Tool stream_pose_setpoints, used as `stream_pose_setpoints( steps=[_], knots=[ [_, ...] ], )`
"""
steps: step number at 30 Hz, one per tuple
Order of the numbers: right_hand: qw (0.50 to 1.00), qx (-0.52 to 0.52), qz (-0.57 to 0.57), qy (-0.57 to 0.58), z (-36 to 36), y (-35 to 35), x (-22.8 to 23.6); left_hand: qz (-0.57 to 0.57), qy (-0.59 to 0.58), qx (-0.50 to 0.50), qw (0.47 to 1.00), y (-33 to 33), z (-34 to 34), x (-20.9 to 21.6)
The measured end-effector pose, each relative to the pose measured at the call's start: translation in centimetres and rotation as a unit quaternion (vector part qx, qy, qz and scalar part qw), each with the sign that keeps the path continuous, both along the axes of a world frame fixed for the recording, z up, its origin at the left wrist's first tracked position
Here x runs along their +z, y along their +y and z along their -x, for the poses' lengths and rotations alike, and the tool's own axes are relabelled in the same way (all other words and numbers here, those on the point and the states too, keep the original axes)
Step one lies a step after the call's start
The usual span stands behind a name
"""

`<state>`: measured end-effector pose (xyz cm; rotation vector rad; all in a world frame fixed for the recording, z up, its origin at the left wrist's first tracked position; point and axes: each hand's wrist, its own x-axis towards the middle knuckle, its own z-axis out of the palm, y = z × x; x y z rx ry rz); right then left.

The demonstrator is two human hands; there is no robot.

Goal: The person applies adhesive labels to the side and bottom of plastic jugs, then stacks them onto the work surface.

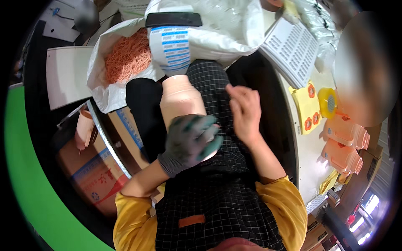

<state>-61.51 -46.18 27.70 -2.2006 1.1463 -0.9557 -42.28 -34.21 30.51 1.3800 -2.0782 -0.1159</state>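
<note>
A pale pink plastic bottle [181,98] lies across my lap, its narrower stepped end pointing away from me. My left hand [190,140], in a grey and green work glove, is wrapped over its near end, hiding much of that part. My right hand [246,112] is bare and hovers over my right thigh, apart from the bottle. Its fingers are stretched out and slightly bent, and I see nothing in them. A black checked apron [209,192] covers my lap beneath both hands.
Ahead stand a white sack [98,54] of pink strips and a bag [247,37] of clear plastic pieces, with a dark phone [173,19] near them. The right-hand table [299,161] holds label sheets [291,50], yellow tape [327,102] and pink containers [343,154]. Cartons [94,180] sit left.
</note>
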Motion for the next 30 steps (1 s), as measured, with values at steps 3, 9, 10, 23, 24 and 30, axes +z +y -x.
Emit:
stream_pose_setpoints(
  steps=[3,9,10,23,24,30],
  knots=[
    [0.995,0.085,0.046,0.003,-2.6,3.9,-0.4,-0.043,-0.007,0.176,0.983,4.6,-1.9,-1.2],
    [0.969,0.126,0.195,0.090,-3.8,5.5,-0.9,-0.008,0.046,0.237,0.970,7.7,0.1,-3.8],
    [0.967,0.129,0.199,0.095,-3.8,5.5,-0.9,-0.007,0.048,0.241,0.969,7.9,0.2,-4.1],
    [0.961,0.156,0.192,0.124,-4.7,4.8,-0.2,0.011,0.048,0.198,0.979,8.3,-0.2,-5.5],
    [0.961,0.157,0.189,0.126,-4.7,4.8,-0.2,0.002,0.044,0.199,0.979,8.3,-0.2,-5.5],
    [0.952,0.144,0.209,0.173,-3.7,3.6,-0.6,-0.112,0.053,0.219,0.968,7.4,-0.2,-4.4]
  ],
)
